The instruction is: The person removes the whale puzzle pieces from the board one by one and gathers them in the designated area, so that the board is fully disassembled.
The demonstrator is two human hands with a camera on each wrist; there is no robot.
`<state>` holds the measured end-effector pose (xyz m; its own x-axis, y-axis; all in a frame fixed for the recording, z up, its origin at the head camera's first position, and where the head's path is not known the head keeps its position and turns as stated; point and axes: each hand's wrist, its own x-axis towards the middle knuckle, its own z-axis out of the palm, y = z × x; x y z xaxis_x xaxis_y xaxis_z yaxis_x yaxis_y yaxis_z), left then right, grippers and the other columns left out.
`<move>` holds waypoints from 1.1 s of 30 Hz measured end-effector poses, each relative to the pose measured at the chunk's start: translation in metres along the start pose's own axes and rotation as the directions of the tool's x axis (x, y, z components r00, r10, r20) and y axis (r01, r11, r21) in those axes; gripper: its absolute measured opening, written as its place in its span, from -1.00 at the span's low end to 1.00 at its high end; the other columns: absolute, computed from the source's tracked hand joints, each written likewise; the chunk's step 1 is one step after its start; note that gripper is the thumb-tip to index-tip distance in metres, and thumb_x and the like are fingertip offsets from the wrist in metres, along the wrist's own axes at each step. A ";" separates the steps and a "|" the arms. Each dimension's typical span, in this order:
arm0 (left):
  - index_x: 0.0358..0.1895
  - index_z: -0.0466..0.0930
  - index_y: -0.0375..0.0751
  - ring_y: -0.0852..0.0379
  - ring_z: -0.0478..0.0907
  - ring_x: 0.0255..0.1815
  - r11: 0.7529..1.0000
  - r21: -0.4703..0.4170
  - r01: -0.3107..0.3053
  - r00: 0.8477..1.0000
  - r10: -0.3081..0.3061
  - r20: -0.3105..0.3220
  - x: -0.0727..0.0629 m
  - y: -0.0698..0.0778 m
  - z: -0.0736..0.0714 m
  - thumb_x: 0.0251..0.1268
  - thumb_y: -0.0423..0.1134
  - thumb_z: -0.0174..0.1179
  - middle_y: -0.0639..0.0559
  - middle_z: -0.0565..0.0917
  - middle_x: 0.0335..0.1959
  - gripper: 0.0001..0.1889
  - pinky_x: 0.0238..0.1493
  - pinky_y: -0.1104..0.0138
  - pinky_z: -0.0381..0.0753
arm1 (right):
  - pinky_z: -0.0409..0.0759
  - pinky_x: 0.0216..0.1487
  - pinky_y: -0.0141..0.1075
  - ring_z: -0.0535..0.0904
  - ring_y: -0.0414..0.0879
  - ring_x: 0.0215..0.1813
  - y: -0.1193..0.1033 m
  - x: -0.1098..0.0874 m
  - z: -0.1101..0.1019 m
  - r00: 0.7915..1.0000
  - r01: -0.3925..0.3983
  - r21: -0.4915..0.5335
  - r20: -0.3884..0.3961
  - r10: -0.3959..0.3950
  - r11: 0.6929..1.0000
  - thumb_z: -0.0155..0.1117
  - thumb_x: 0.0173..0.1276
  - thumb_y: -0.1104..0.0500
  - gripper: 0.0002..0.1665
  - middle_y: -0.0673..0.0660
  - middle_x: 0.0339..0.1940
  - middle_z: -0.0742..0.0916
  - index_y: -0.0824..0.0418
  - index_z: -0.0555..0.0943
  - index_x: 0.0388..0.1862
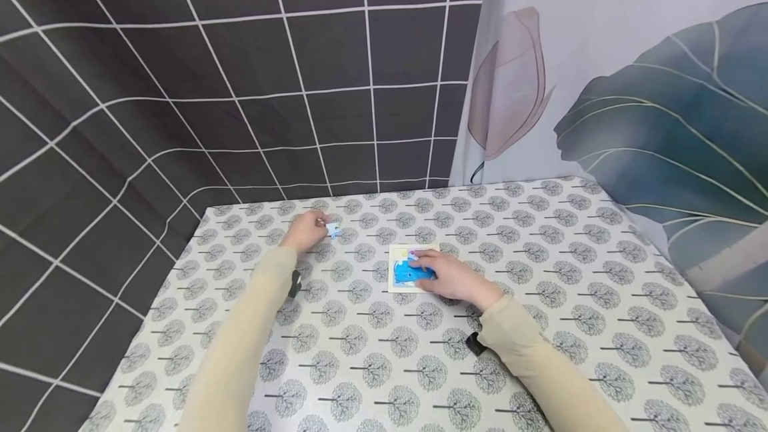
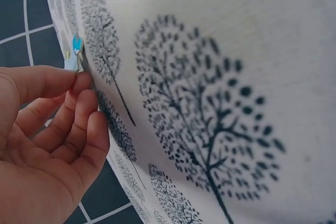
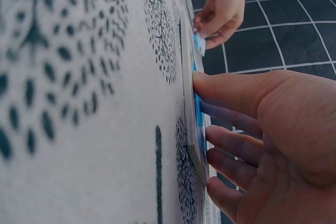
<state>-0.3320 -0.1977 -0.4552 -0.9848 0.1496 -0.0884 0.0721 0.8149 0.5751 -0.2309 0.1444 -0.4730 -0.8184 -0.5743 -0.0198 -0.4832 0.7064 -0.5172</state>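
My left hand (image 1: pixel 305 231) pinches a small light-blue jigsaw piece (image 1: pixel 333 229) between thumb and forefinger, low over the cloth. In the left wrist view the piece (image 2: pixel 71 60) is seen nearly edge-on past the fingertips, with the other fingers loosely bent. To the right lies a square jigsaw board (image 1: pixel 392 285) with a cream border and a blue picture. My right hand (image 1: pixel 455 277) rests on the board's right part and covers some of the picture. Seen from the right wrist, its thumb and fingertips (image 3: pixel 202 82) touch the board's face, spread out and only slightly bent.
A white tablecloth (image 1: pixel 384 365) printed with grey trees covers the table. A dark curtain with white grid lines (image 1: pixel 324 52) hangs behind and at the left. A pale flower-print curtain (image 1: pixel 570 52) hangs at the back right. Both wrists carry black straps.
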 end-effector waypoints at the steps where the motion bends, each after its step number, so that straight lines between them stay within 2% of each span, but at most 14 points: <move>1: 0.18 0.58 -0.36 -0.01 0.61 -0.25 1.000 0.004 -0.003 1.000 0.003 0.002 0.001 0.000 0.000 0.25 -0.38 0.12 -0.24 0.70 -0.06 -0.59 -0.14 0.16 0.62 | 0.25 0.44 0.19 0.34 0.28 0.46 0.000 0.000 -0.001 1.000 0.000 0.003 0.000 0.000 1.000 0.32 0.41 0.05 -0.44 0.22 0.49 0.44 0.23 0.55 0.33; 6: 0.15 0.60 -0.39 -0.10 0.64 -0.11 1.000 0.012 -0.007 1.000 0.007 0.006 -0.001 0.002 -0.003 0.24 -0.39 0.13 -0.28 0.69 0.01 -0.61 0.03 0.06 0.61 | 0.27 0.44 0.17 0.35 0.27 0.46 -0.001 0.000 -0.001 1.000 0.004 0.012 0.004 -0.004 1.000 0.33 0.41 0.06 -0.44 0.22 0.49 0.44 0.23 0.55 0.33; 12: 0.15 0.61 -0.37 -0.08 0.63 -0.18 0.999 0.030 0.026 1.000 -0.025 -0.009 -0.003 0.009 -0.001 0.24 -0.35 0.14 -0.26 0.70 -0.01 -0.60 0.01 0.05 0.61 | 0.27 0.45 0.15 0.35 0.27 0.46 -0.001 0.000 -0.002 1.000 -0.003 0.014 0.000 0.003 1.000 0.33 0.40 0.07 -0.44 0.22 0.49 0.44 0.23 0.56 0.33; 18: 0.16 0.59 -0.37 -0.13 0.64 -0.03 0.997 0.033 0.072 0.997 -0.071 -0.007 -0.004 0.015 0.003 0.29 -0.27 0.19 -0.27 0.68 0.05 -0.60 0.15 -0.01 0.57 | 0.28 0.44 0.16 0.35 0.29 0.45 -0.001 -0.001 -0.002 1.000 0.007 0.013 -0.003 -0.007 1.000 0.34 0.40 0.07 -0.45 0.23 0.49 0.44 0.24 0.56 0.32; 24: 0.14 0.59 -0.39 -0.18 0.60 0.04 0.997 0.029 0.076 0.997 -0.076 -0.004 -0.002 0.015 0.001 0.21 -0.33 0.22 -0.29 0.65 0.10 -0.59 0.19 -0.04 0.53 | 0.28 0.44 0.16 0.35 0.29 0.45 -0.002 -0.001 -0.002 1.000 0.001 0.018 -0.004 -0.001 1.000 0.34 0.40 0.07 -0.44 0.23 0.49 0.44 0.24 0.56 0.32; 29: 0.11 0.61 -0.40 -0.17 0.61 0.01 0.997 0.009 0.073 0.997 -0.073 -0.001 -0.002 0.016 0.000 0.18 -0.37 0.24 -0.30 0.65 0.09 -0.60 0.16 -0.03 0.56 | 0.26 0.45 0.15 0.34 0.27 0.47 -0.003 -0.001 -0.001 1.000 -0.014 0.024 0.001 0.014 1.000 0.34 0.41 0.07 -0.43 0.21 0.50 0.43 0.23 0.55 0.34; 33: 0.10 0.63 -0.39 -0.06 0.61 -0.14 0.997 0.022 0.078 0.997 -0.078 -0.003 -0.003 0.017 0.000 0.19 -0.38 0.25 -0.28 0.66 0.07 -0.62 0.07 0.04 0.60 | 0.27 0.45 0.14 0.33 0.26 0.47 -0.002 -0.001 0.000 1.000 -0.021 0.035 0.002 0.021 0.999 0.34 0.41 0.07 -0.43 0.20 0.51 0.42 0.23 0.55 0.34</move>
<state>-0.3273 -0.1838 -0.4453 -0.9878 0.0844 -0.1306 -0.0011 0.8360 0.5488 -0.2288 0.1439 -0.4724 -0.8279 -0.5599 -0.0326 -0.4545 0.7038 -0.5460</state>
